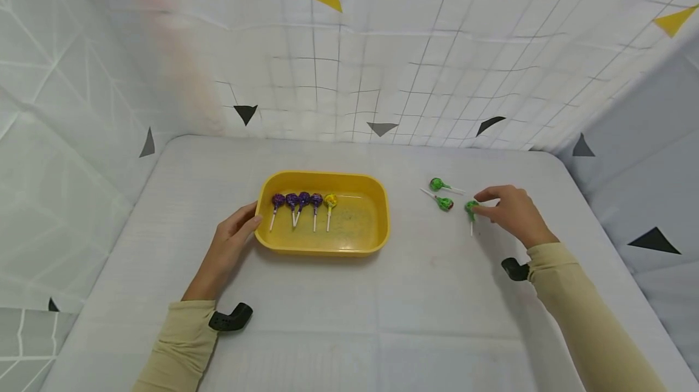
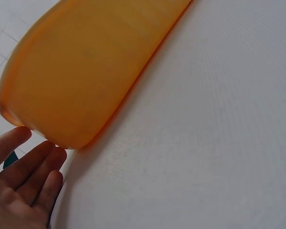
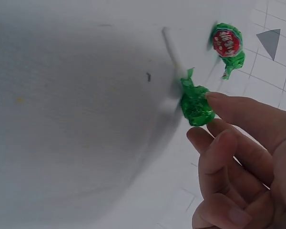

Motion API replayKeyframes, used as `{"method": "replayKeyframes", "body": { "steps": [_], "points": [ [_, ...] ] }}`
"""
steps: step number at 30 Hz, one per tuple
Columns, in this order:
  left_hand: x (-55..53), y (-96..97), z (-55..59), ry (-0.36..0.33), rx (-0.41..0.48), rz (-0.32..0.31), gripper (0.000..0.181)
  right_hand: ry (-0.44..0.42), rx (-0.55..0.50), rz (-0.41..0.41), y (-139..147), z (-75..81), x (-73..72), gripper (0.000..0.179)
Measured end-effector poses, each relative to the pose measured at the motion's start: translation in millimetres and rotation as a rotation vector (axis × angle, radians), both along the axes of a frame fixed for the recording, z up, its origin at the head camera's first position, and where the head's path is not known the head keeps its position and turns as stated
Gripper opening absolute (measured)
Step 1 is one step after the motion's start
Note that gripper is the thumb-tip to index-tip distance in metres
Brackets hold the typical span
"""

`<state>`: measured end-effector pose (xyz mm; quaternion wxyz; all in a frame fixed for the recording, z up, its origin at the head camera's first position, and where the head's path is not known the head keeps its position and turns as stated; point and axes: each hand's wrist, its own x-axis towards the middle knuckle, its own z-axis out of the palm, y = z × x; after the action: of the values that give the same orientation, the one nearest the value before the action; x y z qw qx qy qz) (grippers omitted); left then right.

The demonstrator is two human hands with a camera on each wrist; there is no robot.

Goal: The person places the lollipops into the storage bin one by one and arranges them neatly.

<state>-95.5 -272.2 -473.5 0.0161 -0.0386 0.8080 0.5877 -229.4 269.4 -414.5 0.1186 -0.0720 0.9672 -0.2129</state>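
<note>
In the head view my right hand [image 1: 512, 213] pinches a green-wrapped lollipop [image 3: 196, 106] by its head between thumb and fingers. Its white stick points toward the near side of the table. Two more green lollipops lie close by: one at the back [image 1: 436, 184], the other to its front [image 1: 445, 204]. At the left end of a yellow tray [image 1: 377, 246], the relaxed fingers of my left hand [image 1: 232, 235] touch the outer wall, with the thumb at the rim. Several purple lollipops [image 1: 304, 199] lie in a row inside, beside one yellow lollipop [image 1: 330, 201].
A white cloth covers the table [image 1: 338, 319]. White sheeting [image 1: 349, 64] with grid lines and dark and yellow triangles rises behind. Black wrist cameras [image 1: 231, 318] sit at both cuffs.
</note>
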Motion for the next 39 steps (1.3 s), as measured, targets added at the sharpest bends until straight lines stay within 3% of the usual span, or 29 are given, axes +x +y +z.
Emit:
{"method": "replayKeyframes", "body": {
  "steps": [5, 17, 39],
  "points": [
    [-0.3, 0.1, -0.8, 0.006, 0.002, -0.001, 0.058, -0.023, -0.019, 0.006, 3, -7.1, -1.4, 0.038],
    [0.2, -0.4, -1.1, 0.011, 0.017, -0.007, 0.058, 0.018, -0.027, 0.016, 2, -15.6, -2.8, 0.042],
    [-1.0, -0.5, -4.3, 0.018, 0.016, -0.010, 0.058, 0.064, -0.004, 0.040, -4, -15.5, -1.0, 0.037]
  ]
}}
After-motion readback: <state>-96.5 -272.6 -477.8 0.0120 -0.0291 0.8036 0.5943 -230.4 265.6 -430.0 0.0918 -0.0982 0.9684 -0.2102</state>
